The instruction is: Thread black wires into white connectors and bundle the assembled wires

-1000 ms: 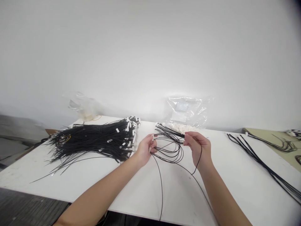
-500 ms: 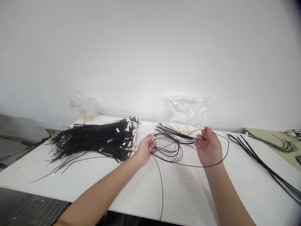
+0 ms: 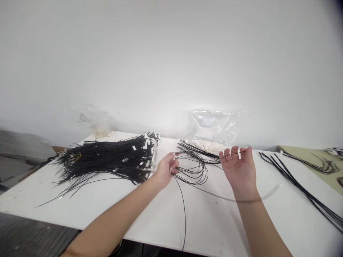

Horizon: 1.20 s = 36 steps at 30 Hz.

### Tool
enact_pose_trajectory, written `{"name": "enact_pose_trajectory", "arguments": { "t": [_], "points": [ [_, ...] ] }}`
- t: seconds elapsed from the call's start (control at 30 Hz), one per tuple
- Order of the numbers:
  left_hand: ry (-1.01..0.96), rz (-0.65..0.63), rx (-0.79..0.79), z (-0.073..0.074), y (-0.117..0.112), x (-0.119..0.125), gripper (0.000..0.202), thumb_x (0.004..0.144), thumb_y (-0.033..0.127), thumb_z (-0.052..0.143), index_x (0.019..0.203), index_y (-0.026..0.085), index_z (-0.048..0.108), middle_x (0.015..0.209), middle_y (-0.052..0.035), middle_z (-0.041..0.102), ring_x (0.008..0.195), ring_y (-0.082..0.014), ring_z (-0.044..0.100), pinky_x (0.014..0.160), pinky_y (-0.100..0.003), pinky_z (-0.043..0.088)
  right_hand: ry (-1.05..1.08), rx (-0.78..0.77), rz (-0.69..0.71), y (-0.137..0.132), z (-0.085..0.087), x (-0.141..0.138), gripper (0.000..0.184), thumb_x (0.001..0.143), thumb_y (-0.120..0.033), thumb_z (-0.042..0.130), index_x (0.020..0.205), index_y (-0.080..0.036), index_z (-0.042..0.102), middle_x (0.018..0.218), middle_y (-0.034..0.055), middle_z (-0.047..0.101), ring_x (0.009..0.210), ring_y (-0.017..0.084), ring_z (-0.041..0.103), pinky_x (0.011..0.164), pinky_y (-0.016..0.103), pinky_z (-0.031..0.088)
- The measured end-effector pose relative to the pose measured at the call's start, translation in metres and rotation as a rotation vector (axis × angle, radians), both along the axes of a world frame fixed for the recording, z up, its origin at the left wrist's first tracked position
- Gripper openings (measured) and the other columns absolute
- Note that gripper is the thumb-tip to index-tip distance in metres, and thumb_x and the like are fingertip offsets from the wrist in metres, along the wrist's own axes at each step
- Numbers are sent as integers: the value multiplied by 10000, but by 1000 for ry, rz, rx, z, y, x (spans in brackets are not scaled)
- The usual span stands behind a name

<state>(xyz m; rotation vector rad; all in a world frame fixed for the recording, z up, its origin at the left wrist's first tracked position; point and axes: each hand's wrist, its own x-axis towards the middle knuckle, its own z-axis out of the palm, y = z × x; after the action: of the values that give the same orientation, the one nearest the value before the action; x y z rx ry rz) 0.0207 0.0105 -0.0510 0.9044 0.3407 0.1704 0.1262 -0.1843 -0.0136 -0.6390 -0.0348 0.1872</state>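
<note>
My left hand (image 3: pixel 165 172) is closed in a pinch on several thin black wires (image 3: pixel 197 181) that bend into loose loops to its right. One strand from that hand hangs down over the table's front edge. My right hand (image 3: pixel 238 166) is turned palm up, with one black wire (image 3: pixel 230 155) lying across its fingers and held by the thumb near the wire's tip. A blurred strand sweeps across the right forearm. Beyond the loops, between the hands, lies a bunch of black cables (image 3: pixel 211 156) with small white ends.
On the left of the white table (image 3: pixel 150 210) lies a big pile of black wires (image 3: pixel 107 160) with white connectors. Clear bags (image 3: pixel 214 125) (image 3: pixel 93 121) stand against the wall, the right one holding small white pieces. More black cables (image 3: pixel 300 184) lie at the right, near a green mat (image 3: pixel 316 160).
My right hand has opened out its fingers and turned palm up. The large wire loop around it has come apart, its free end swinging to the right. The left hand stays put.
</note>
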Motion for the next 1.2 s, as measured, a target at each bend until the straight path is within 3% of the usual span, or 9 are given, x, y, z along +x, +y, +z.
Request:
{"name": "enact_pose_trajectory", "arguments": {
  "t": [0.1, 0.2, 0.4, 0.53, 0.67, 0.93, 1.2],
  "points": [
    [-12, 0, -13, -2, 1, 1, 174, 739, 323, 483, 829, 175, 495, 483, 60, 252, 408, -40, 201, 395, -151, 175, 23, -7, 26, 1, 1, 0, 280, 714, -464, 612, 743, -224, 471, 631, -78, 439, 541, 56, 470, 543, 236, 458],
    [-23, 5, -32, -4, 1, 1, 183, 726, 327, 504, 819, 170, 492, 483, 62, 251, 411, -38, 201, 387, -145, 177, 9, -105, 68, 3, 2, -2, 295, 697, -487, 619, 783, -235, 493, 542, -93, 321, 412, 33, 310, 376, 169, 310],
    [-20, -3, -19, -5, 1, 1, 202, 721, 330, 512, 837, 165, 496, 486, 65, 253, 412, -39, 208, 381, -140, 194, -110, -412, 211, 12, -1, -15, 288, 685, -427, 648, 832, -185, 597, 507, -84, 289, 384, 23, 181, 336, 176, 175],
    [-52, -36, 29, -5, -1, 0, 193, 730, 317, 503, 857, 171, 495, 502, 64, 253, 425, -39, 218, 394, -138, 189, -240, -686, 270, 25, -4, -31, 270, 636, -404, 686, 726, -154, 636, 426, -71, 288, 392, 38, 204, 366, 193, 168],
    [-66, -74, 92, -1, -4, -2, 182, 749, 312, 477, 876, 184, 491, 498, 59, 259, 435, -46, 220, 409, -143, 185, -421, -861, 206, 39, -10, -45, 261, 640, -418, 665, 674, -160, 658, 483, -34, 376, 440, 54, 260, 400, 206, 199],
    [-77, -176, 126, 7, -11, -7, 210, 771, 327, 444, 938, 205, 481, 488, 50, 292, 454, -67, 277, 450, -164, 240, -611, -987, 94, 45, -23, -50, 227, 718, -397, 587, 677, -180, 642, 590, -1, 512, 536, 98, 385, 482, 224, 321],
    [-78, -211, 99, 10, -12, -9, 210, 779, 316, 432, 961, 217, 465, 499, 47, 292, 490, -79, 288, 481, -173, 271, -822, -1044, -58, 45, -25, -53, 198, 758, -326, 560, 625, -187, 609, 547, -21, 497, 523, 91, 413, 510, 220, 343]
  ]
}}
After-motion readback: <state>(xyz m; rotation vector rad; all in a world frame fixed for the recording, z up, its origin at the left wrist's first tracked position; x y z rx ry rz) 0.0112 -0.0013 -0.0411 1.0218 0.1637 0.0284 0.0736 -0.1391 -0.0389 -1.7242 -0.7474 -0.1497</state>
